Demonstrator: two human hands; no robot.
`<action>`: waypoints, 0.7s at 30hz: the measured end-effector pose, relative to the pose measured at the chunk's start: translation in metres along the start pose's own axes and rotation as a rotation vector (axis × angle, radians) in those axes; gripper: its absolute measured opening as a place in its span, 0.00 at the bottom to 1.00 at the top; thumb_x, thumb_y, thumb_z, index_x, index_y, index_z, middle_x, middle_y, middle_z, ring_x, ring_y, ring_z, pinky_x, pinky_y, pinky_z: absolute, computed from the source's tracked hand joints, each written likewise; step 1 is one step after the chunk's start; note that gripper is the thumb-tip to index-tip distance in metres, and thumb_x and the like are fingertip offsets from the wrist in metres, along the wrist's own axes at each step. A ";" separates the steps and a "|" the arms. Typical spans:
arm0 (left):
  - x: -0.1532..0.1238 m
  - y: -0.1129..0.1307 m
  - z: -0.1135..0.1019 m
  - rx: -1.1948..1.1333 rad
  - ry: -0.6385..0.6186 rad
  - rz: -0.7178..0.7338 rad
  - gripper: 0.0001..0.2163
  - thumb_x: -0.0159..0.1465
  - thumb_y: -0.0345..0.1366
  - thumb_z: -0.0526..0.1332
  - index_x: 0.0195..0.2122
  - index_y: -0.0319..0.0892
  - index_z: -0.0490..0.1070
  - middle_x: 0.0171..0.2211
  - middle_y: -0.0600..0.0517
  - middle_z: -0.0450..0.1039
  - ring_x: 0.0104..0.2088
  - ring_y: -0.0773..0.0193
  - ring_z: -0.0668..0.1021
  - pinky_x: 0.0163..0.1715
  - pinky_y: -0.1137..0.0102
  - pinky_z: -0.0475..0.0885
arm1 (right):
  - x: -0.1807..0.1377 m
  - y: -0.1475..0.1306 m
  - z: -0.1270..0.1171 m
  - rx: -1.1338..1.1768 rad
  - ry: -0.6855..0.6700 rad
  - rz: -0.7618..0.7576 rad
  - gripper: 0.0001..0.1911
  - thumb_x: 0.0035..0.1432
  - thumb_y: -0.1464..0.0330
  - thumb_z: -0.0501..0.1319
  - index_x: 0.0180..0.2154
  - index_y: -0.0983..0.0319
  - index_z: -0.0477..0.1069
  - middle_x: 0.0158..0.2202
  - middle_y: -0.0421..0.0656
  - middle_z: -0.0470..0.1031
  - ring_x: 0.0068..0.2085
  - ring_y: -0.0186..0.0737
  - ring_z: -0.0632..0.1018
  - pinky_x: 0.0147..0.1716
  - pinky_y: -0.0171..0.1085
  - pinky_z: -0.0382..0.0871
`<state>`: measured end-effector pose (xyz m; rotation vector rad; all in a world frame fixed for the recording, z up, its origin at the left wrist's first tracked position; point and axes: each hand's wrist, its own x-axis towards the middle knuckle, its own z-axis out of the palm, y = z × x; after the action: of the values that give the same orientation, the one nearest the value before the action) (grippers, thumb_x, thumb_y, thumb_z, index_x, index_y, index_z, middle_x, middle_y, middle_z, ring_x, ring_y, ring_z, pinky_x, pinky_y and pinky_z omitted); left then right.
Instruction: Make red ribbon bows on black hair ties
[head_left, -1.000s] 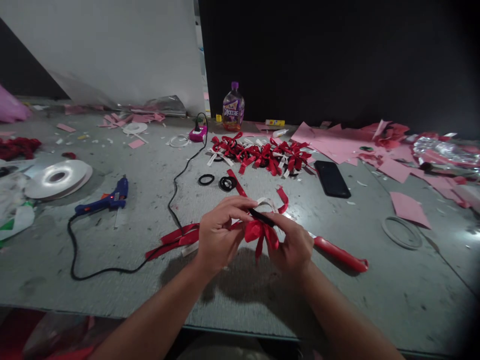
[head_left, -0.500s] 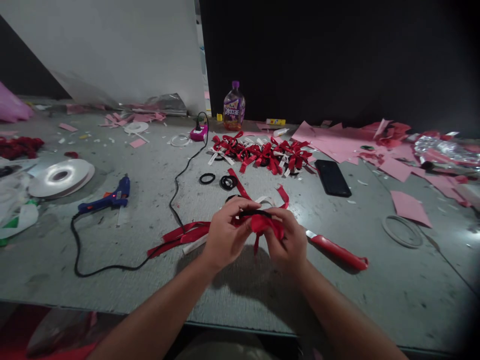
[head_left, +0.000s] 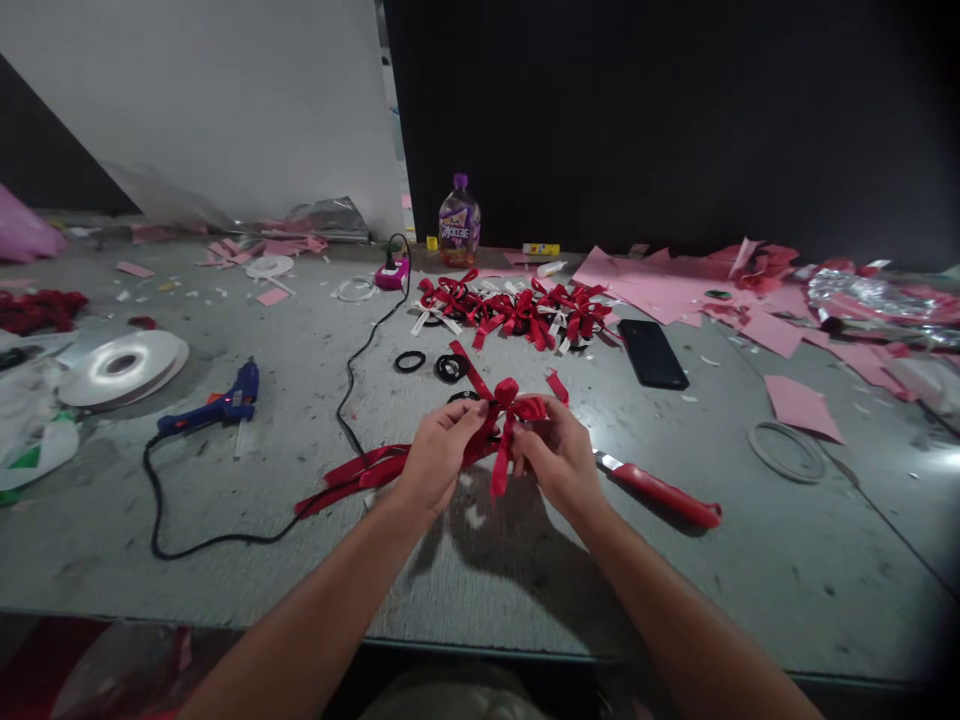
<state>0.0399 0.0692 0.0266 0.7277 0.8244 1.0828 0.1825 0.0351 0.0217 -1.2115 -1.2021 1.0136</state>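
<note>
A red ribbon bow (head_left: 505,398) is held up between my two hands, its loops and a hanging tail facing me. My left hand (head_left: 441,450) pinches its left side, with a bit of black band showing by the fingertips. On the other side, my right hand (head_left: 559,452) grips the right loop between thumb and fingers. Loose red ribbon strips (head_left: 367,470) lie beside my left wrist. Black hair ties (head_left: 451,367) rest just beyond my hands. To the right is a cutter knife with a red handle (head_left: 664,493), its blade toward my right hand.
A blue glue gun (head_left: 217,402) lies left, its black cord crossing the table. Finished red bows (head_left: 517,310) are piled at the back, near a bottle (head_left: 459,225) and a phone (head_left: 652,352). A white ribbon spool (head_left: 124,362) sits far left; pink paper (head_left: 802,405) lies right.
The bow has been turned so that its loops and knot now face me; before, the black band was on top. Both hands still hold it. The view has shifted slightly.
</note>
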 end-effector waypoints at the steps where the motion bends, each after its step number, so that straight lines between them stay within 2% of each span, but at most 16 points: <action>1: 0.000 0.001 0.000 -0.012 0.021 -0.023 0.13 0.51 0.41 0.72 0.33 0.38 0.76 0.27 0.52 0.77 0.28 0.68 0.77 0.33 0.72 0.73 | 0.001 0.000 -0.001 0.004 0.002 -0.033 0.09 0.60 0.65 0.60 0.43 0.58 0.68 0.23 0.34 0.72 0.20 0.33 0.72 0.20 0.32 0.66; 5: 0.000 0.002 -0.001 -0.008 0.069 -0.069 0.12 0.51 0.40 0.71 0.33 0.39 0.76 0.27 0.52 0.77 0.27 0.66 0.77 0.26 0.73 0.70 | 0.004 0.000 -0.004 -0.179 0.099 -0.211 0.10 0.62 0.62 0.61 0.43 0.59 0.72 0.34 0.41 0.76 0.32 0.37 0.75 0.32 0.37 0.69; 9: 0.002 -0.001 -0.002 -0.009 0.056 -0.076 0.10 0.52 0.39 0.70 0.32 0.39 0.76 0.28 0.52 0.78 0.27 0.66 0.77 0.30 0.72 0.71 | 0.007 0.000 -0.005 -0.361 0.216 -0.316 0.06 0.61 0.65 0.62 0.35 0.60 0.73 0.35 0.43 0.75 0.36 0.39 0.75 0.35 0.38 0.68; 14: 0.003 -0.006 -0.002 -0.005 0.028 -0.058 0.09 0.52 0.38 0.71 0.30 0.39 0.77 0.28 0.53 0.77 0.30 0.68 0.77 0.36 0.73 0.70 | 0.008 -0.002 -0.005 -0.345 0.247 -0.314 0.05 0.61 0.67 0.62 0.33 0.60 0.73 0.33 0.42 0.74 0.35 0.38 0.73 0.33 0.36 0.66; 21: 0.001 -0.006 -0.002 0.007 0.007 -0.081 0.09 0.53 0.39 0.71 0.29 0.39 0.78 0.27 0.53 0.77 0.28 0.68 0.75 0.32 0.73 0.67 | 0.011 0.005 -0.006 -0.261 0.240 -0.202 0.09 0.61 0.61 0.62 0.36 0.60 0.72 0.31 0.41 0.75 0.32 0.37 0.74 0.33 0.36 0.68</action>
<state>0.0415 0.0680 0.0205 0.6905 0.8570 1.0106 0.1897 0.0460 0.0181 -1.3398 -1.2619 0.5557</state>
